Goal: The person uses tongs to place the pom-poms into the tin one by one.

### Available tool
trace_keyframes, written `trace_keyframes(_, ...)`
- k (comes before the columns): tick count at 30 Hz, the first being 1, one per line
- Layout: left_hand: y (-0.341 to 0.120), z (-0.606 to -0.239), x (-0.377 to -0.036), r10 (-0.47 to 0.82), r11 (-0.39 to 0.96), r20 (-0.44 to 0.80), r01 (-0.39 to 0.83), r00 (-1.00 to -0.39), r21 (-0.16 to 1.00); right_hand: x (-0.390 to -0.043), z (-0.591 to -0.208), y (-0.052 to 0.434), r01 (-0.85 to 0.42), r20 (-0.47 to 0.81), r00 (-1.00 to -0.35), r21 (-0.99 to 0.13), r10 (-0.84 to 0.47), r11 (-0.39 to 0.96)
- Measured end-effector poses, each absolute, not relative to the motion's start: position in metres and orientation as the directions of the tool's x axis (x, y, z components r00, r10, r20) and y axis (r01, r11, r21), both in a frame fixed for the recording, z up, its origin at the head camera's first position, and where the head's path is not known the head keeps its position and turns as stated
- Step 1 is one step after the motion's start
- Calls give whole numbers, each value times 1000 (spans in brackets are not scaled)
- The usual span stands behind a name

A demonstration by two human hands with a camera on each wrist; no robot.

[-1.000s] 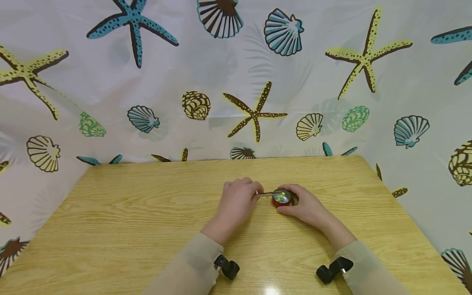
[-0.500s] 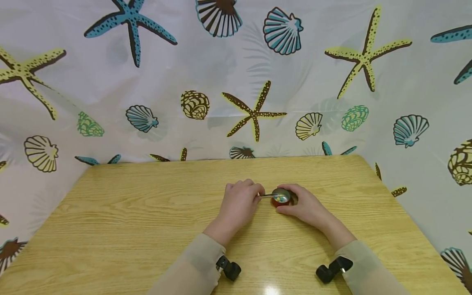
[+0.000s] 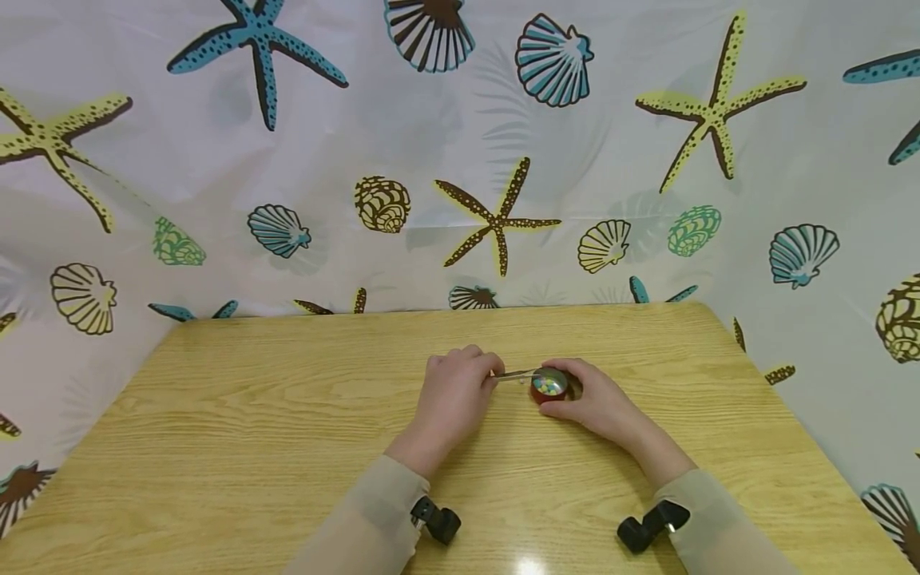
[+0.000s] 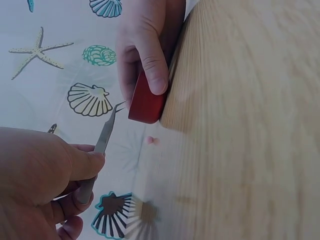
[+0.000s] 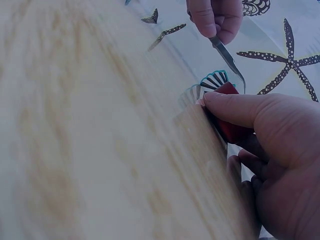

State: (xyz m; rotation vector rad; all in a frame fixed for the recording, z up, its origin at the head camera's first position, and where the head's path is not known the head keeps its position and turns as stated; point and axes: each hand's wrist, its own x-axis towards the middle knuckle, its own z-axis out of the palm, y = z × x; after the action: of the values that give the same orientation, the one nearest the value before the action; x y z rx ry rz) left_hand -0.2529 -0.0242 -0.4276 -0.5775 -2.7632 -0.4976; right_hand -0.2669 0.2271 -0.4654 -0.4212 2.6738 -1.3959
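Gripping with both hands, I work near the middle of the wooden tabletop [image 3: 251, 447]. From the head view, my left hand [image 3: 454, 391] pinches a pair of metal tweezers [image 3: 516, 374], whose tips reach rightward from the grip to the rim of a small red tin [image 3: 549, 386]. My right hand [image 3: 600, 403] curls round that tin from its right side, thumb at the near wall and fingers round the far wall. Small coloured beads [image 3: 549, 386] lie inside the tin, directly between my two grips. Behind both hands hangs a curtain [image 3: 460, 152] printed with starfish and shells.

From the left wrist view, my left hand [image 4: 42, 185] fills the lower left, thumb and fingers closed on the tweezers [image 4: 102, 142] about midway along. Their tips sit just beside the upper edge of the red tin [image 4: 146, 102]; I cannot tell whether they touch it. My right hand [image 4: 147, 40] clamps the tin, one finger pressed across its side.

From the right wrist view, my right hand [image 5: 270, 150] wraps the red tin [image 5: 232, 127], thumb lying flat along its side against the tabletop [image 5: 90, 140]. Beyond this grip, my left hand [image 5: 215, 15] holds the tweezers [image 5: 229, 59], their points angled down just above the tin.
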Motion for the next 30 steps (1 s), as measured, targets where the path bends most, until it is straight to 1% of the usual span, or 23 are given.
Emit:
trace_keyframes(8, -39, -430, -255, 300, 860, 361, 414, -883, 299, -267, -466, 227, -203, 46, -956, -814, -289, 544)
trace_keyframes(13, -44, -433, -257, 296, 863, 364, 411, -883, 295, -268, -467, 227, -212, 50, -954, -809, -294, 549)
trace_keyframes(30, -45, -442, -261, 289, 883, 314, 378, -905, 277, -268, -466, 227, -214, 50, -954, -807, -297, 551)
